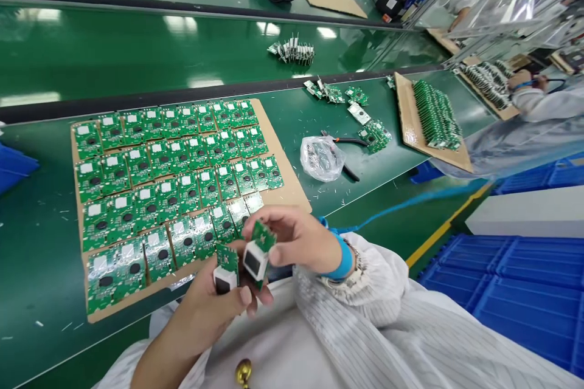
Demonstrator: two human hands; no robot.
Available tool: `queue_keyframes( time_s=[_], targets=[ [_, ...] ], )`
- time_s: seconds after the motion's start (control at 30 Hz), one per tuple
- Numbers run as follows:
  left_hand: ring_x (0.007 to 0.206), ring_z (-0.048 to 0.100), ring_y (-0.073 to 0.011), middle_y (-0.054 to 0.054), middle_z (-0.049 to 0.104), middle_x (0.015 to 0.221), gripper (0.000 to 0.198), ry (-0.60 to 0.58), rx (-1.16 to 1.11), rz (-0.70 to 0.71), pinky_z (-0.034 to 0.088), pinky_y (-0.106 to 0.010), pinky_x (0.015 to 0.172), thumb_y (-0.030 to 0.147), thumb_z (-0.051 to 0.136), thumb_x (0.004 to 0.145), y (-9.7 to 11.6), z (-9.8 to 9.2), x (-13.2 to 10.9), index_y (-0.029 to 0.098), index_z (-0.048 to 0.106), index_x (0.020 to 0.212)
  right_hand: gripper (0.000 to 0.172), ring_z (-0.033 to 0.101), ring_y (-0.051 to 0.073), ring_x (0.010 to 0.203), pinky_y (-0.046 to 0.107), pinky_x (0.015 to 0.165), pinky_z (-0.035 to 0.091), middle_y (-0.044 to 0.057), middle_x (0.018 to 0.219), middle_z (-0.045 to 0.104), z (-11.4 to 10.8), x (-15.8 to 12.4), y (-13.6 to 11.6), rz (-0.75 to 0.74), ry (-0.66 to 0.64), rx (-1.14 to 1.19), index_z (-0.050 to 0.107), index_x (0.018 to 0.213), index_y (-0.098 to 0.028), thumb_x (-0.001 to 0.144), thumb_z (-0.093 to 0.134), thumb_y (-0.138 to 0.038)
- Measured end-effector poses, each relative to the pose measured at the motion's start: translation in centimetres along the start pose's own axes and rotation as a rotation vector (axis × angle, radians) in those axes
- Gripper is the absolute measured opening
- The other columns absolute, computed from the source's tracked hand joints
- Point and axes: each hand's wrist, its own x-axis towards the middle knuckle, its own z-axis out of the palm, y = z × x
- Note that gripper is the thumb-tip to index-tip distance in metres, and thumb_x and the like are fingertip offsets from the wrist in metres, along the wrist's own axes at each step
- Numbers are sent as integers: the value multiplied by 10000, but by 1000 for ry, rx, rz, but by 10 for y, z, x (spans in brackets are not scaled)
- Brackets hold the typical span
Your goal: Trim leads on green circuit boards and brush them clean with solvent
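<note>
My left hand [205, 310] comes up from the lower edge, shut on a green circuit board [227, 260] with a white-and-black square module [225, 279] at its end. My right hand [296, 242] wears a blue wrist strap [341, 261] and pinches a second green board [263, 236] with a matching module [254, 260]. Both hands are close together, just in front of several rows of green circuit boards [173, 176] laid on a cardboard sheet [287, 189].
Black-handled side cutters [351, 143] and a clear plastic bag [322, 158] lie beyond, among loose boards [365, 115]. A cardboard tray [410, 127] holds stacked boards. A co-worker's hand [524, 80] works at right. Blue crates [524, 292] stand lower right.
</note>
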Motion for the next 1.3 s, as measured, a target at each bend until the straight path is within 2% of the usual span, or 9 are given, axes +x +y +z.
queue_keyframes(
  time_s=[0.1, 0.2, 0.37, 0.6, 0.77, 0.9, 1.03, 1.13, 1.3],
  targets=[
    [608, 609, -127, 6, 631, 700, 393, 134, 29, -18, 393, -193, 464, 301, 813, 610, 1, 2, 2, 186, 585, 908, 414, 509, 94, 629, 242, 590, 425, -16, 742, 546, -14, -4, -11, -11, 266, -140, 549, 827, -173, 625, 752, -472],
    [554, 573, -109, 27, 594, 668, 353, 259, 104, -52, 365, -198, 442, 238, 765, 589, 3, 4, 5, 176, 560, 870, 287, 474, 102, 567, 251, 571, 395, -47, 618, 496, -24, 1, -13, 77, 529, -677, 556, 819, -177, 663, 701, -370],
    [525, 536, -98, 50, 560, 644, 326, 265, 177, -126, 346, -216, 468, 213, 696, 579, 5, 8, 3, 180, 524, 854, 396, 527, 150, 610, 281, 606, 392, -20, 629, 551, -26, 19, 5, 221, 667, -1269, 591, 1045, -152, 724, 635, -380],
    [523, 537, -100, 65, 541, 619, 312, 198, 238, -162, 355, -221, 480, 213, 713, 607, 5, 2, 4, 194, 506, 839, 323, 547, 134, 644, 290, 669, 448, 5, 710, 593, -29, 9, 8, 126, 653, -1102, 603, 1037, -143, 746, 616, -283],
    [387, 489, -56, 86, 517, 535, 382, -65, 90, -120, 330, -171, 409, 307, 812, 587, 1, 4, 11, 183, 505, 777, 462, 573, 105, 723, 244, 653, 488, 51, 962, 613, -14, -4, -3, -26, 46, -528, 597, 1117, -168, 695, 696, -327],
    [303, 438, -42, 82, 468, 428, 445, -336, -99, -240, 284, -131, 326, 401, 841, 564, -8, 7, 17, 171, 484, 698, 219, 576, 100, 732, 232, 678, 493, 35, 873, 630, -5, -3, -2, -149, -203, -463, 679, 888, -174, 720, 706, -313],
    [348, 537, -93, 36, 567, 524, 572, -423, -141, -299, 317, -137, 310, 603, 787, 541, -16, 7, 22, 177, 522, 814, 248, 568, 92, 618, 233, 600, 482, 12, 720, 602, -19, -5, -7, -129, -211, -372, 649, 688, -164, 714, 716, -402],
    [409, 577, -85, 15, 603, 628, 644, -394, -90, -309, 308, -122, 326, 704, 707, 562, -17, 6, 23, 170, 551, 887, 270, 537, 91, 546, 234, 539, 452, -5, 639, 597, -47, -8, -23, -71, -37, -410, 638, 674, -168, 693, 712, -427],
    [405, 516, -40, 33, 573, 639, 574, -336, 70, -365, 265, -126, 352, 586, 795, 545, -14, 5, 22, 164, 562, 858, 81, 441, 67, 477, 208, 497, 353, -61, 513, 521, -90, 10, -47, 195, 59, -1031, 681, 684, -165, 711, 637, -227]
  ],
)
